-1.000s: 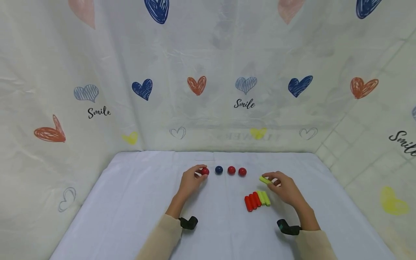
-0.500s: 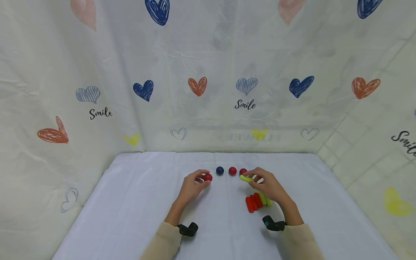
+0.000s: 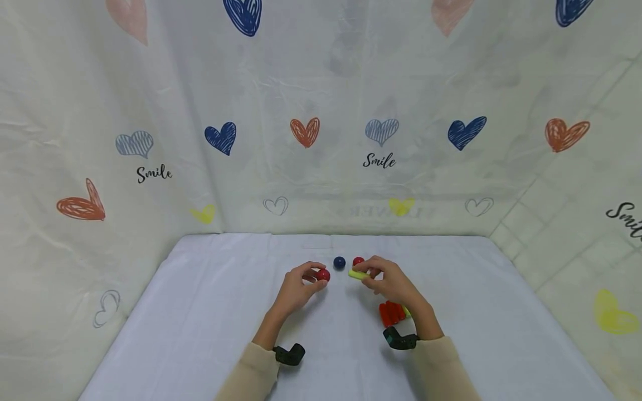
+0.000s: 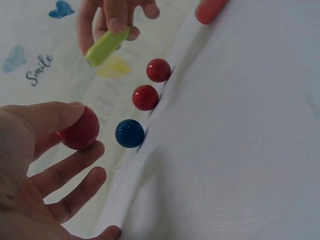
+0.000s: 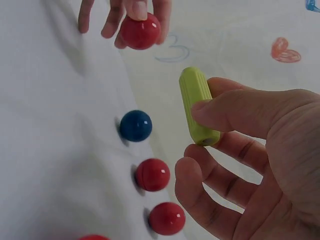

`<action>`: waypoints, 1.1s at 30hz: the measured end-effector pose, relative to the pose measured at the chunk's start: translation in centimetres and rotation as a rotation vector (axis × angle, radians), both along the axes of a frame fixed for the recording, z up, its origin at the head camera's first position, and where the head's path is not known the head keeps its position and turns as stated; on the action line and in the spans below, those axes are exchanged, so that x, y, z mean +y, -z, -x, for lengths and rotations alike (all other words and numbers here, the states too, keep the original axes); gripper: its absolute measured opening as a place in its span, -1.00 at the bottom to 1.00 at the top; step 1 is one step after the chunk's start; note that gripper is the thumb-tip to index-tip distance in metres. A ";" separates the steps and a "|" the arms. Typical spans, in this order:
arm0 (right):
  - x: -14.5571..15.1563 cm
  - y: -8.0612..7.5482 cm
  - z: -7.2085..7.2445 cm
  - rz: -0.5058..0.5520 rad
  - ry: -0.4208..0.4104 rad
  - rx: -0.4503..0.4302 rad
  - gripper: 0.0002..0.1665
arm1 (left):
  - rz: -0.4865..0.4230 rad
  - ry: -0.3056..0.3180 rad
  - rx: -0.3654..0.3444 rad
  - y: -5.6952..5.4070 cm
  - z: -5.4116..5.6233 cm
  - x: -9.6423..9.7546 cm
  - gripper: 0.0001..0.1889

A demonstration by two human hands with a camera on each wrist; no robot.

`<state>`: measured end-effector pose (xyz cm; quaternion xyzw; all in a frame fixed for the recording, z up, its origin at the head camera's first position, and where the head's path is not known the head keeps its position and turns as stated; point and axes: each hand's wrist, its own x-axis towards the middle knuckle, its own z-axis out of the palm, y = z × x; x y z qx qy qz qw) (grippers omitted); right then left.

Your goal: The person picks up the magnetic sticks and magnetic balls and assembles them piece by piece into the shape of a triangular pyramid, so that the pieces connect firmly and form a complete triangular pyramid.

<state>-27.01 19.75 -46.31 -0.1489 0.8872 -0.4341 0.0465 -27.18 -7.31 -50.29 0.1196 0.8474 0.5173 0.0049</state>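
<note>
My left hand [image 3: 293, 291] pinches a glossy red ball [image 3: 323, 275] between thumb and fingers, raised off the table. Facing it, my right hand [image 3: 394, 285] holds a ribbed lime-green stick [image 5: 196, 107] by thumb and forefinger, also in the air. The stick's free end points toward the red ball, with a gap between them. Behind the hands, a dark blue ball [image 3: 339, 263] and a red ball [image 3: 358, 260] lie in a row. A further red ball [image 5: 167, 218] of that row shows in the wrist views; the right hand hides it from the head view.
Several red sticks [image 3: 391, 313] lie side by side near the right wrist, with green sticks [image 3: 407, 312] beside them, partly covered by the right arm. A white cloth covers the table [image 3: 200, 312]. A heart-printed curtain [image 3: 331, 184] rises behind its far edge.
My right hand has carried the green stick leftward, in front of the ball row. My left hand has brought its red ball slightly right and nearer to me.
</note>
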 end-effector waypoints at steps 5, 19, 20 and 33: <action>-1.0 0.2 -0.1 -0.011 -0.003 -0.023 -0.68 | -0.001 0.009 -0.002 -0.2 -0.3 0.1 -0.63; -2.4 0.7 -0.3 -0.008 -0.079 0.033 -0.68 | -0.011 0.033 0.010 -0.5 -0.6 0.4 -0.66; -2.5 0.7 -0.3 -0.006 -0.082 0.035 -0.68 | -0.012 0.038 0.013 -0.6 -0.6 0.4 -0.66; -2.6 0.8 -0.4 -0.010 -0.081 0.035 -0.68 | 0.001 0.080 0.010 -0.6 -0.6 0.5 -0.65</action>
